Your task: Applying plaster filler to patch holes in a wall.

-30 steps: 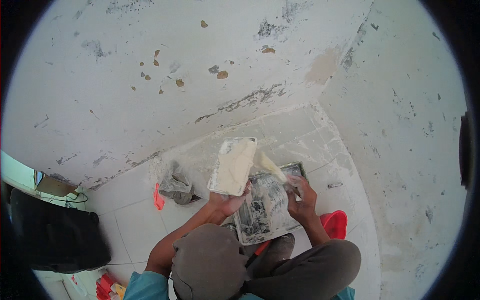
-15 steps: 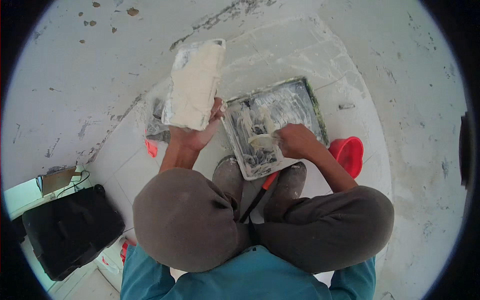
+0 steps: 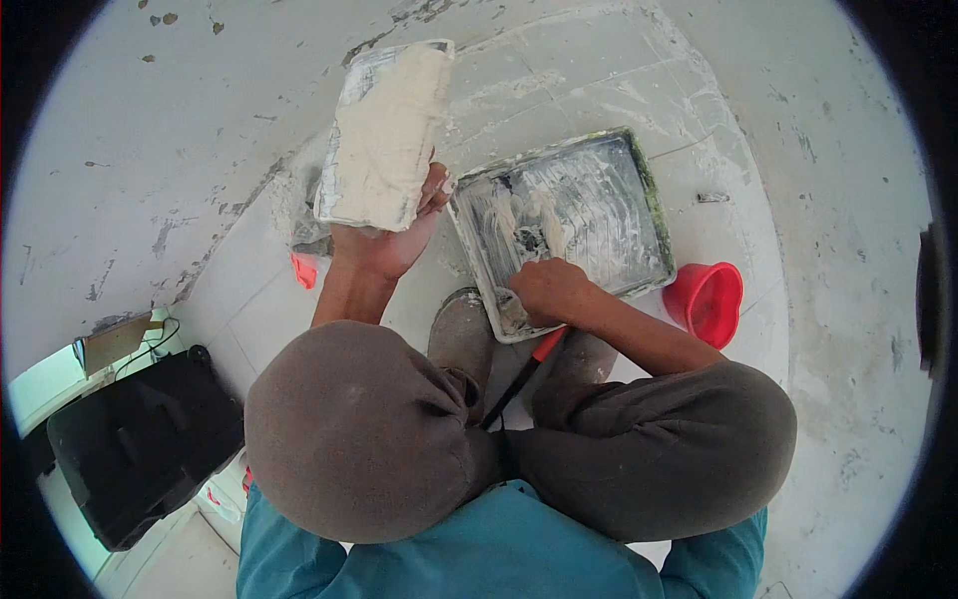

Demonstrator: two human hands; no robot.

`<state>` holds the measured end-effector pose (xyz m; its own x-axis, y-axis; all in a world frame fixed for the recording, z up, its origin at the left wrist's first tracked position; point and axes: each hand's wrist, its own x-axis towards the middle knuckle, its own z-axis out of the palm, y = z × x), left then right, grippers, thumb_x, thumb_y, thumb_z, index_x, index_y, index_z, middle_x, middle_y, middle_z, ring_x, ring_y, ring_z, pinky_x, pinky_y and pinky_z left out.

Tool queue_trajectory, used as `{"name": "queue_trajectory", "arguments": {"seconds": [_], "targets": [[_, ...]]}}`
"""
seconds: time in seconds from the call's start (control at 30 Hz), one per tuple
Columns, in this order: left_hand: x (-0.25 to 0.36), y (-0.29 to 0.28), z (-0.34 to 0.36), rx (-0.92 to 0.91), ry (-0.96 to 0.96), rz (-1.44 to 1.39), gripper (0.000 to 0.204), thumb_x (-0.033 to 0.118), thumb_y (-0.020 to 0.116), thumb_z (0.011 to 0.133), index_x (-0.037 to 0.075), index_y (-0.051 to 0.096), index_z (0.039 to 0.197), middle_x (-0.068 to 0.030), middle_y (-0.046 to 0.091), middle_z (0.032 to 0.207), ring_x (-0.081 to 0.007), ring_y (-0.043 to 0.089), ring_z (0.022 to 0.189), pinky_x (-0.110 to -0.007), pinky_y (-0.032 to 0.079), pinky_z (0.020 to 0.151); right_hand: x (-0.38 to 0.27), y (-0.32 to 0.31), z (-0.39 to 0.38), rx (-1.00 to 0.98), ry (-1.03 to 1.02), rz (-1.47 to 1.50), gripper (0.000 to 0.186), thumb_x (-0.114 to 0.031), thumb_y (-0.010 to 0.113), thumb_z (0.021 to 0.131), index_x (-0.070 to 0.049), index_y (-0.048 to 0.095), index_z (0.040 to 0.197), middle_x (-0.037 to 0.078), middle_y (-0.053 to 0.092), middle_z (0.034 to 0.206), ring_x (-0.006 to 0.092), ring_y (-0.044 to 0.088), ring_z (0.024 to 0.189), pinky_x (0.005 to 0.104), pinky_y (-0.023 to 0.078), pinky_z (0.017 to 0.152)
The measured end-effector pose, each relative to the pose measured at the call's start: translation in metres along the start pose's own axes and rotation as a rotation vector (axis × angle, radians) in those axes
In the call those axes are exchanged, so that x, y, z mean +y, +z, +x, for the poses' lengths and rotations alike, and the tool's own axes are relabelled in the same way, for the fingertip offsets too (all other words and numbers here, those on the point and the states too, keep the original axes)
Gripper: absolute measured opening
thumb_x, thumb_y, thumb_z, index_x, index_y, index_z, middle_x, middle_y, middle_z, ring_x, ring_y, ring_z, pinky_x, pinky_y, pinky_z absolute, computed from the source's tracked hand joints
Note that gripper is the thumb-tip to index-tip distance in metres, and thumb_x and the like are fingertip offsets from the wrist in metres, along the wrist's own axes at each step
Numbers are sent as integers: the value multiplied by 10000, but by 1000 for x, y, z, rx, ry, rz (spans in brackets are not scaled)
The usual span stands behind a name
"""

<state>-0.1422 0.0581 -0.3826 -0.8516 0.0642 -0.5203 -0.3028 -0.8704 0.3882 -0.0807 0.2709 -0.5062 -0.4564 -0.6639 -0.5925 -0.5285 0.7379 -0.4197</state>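
Raised at the left, my left hand [image 3: 391,250] grips a rectangular board [image 3: 384,140] from below, its upper face thickly coated with cream-white paste. My right hand [image 3: 551,290] is closed round a putty knife [image 3: 511,311] at the near left corner of a shallow tray [image 3: 659,215]. Fingers hide most of the knife's handle. White paste is smeared in streaks over the tray's dark floor, with a thicker lump toward its left side. The tray rests on the tiled floor in front of my shoes.
A red plastic container [image 3: 704,304] stands right of the tray. An orange-ended black handle [image 3: 548,344] lies between my feet. Clear plastic [image 3: 311,215] and a red scrap [image 3: 304,270] lie left, near the wall. A black case [image 3: 150,444] sits farther left.
My right hand has brought the putty knife nearer and to the left, down to the tray's near corner. The coated board in my left hand sits slightly higher in view.
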Motion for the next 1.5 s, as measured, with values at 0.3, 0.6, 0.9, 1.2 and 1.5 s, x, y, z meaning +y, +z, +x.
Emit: {"name": "queue_trajectory", "arguments": {"seconds": [0.3,0.6,0.9,1.2,1.5], "targets": [[8,11,3,73,25,-4,364,274,555,995,-21,547,1209,35,425,644,-93,296,493,-216,239,484,18,11,6,-66,221,230,369,-181,680,768,29,651,1070,256,678,1053,408,673,1027,487,551,867],[16,-10,2,-34,14,26,406,298,535,1005,-34,524,1238,38,414,638,-99,293,490,-231,260,523,7,-35,-6,-33,331,233,428,-207,686,757,23,625,1111,258,666,1077,410,655,1056,492,542,883],[15,-8,-1,-10,15,-20,399,261,540,990,-44,527,1246,7,441,682,-111,314,531,-234,270,552,-1,14,-10,-17,315,309,367,-182,676,787,35,622,1079,268,665,1066,443,652,1042,503,536,896],[16,-37,3,-318,-48,0,373,270,544,985,-20,559,1219,-1,517,761,-119,379,565,-260,330,633,-2,-19,-13,183,402,226,267,-132,673,741,13,662,966,256,677,1004,420,679,961,499,543,857],[6,-32,1,-138,-88,31,301,249,533,978,23,579,1171,-16,548,838,-120,412,632,-270,328,662,6,-15,11,202,-53,-150,191,-119,692,697,-41,695,872,171,696,880,365,706,821,467,562,773]]}}
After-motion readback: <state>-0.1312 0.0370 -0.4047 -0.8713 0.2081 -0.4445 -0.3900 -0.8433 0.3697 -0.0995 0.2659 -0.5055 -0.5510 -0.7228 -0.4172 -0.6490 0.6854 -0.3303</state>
